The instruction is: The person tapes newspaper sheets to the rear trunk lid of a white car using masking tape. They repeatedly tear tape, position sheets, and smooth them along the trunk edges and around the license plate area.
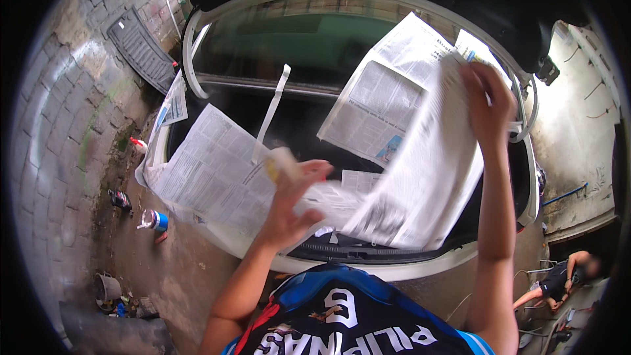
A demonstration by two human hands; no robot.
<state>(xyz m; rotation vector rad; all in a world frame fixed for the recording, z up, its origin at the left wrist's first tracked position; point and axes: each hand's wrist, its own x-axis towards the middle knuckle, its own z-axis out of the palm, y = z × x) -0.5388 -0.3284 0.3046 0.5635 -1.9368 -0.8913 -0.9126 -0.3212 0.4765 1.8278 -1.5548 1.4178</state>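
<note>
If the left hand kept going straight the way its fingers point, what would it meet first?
Probably the newspaper sheet that the right hand holds up: the left hand points up-right toward it, though depth is unclear.

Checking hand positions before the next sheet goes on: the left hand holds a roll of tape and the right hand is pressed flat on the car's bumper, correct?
Not quite. In the head view the right hand is raised, gripping the top edge of a newspaper sheet over the open car boot, not pressed on the bumper. The left hand does hold a roll of tape.
</note>
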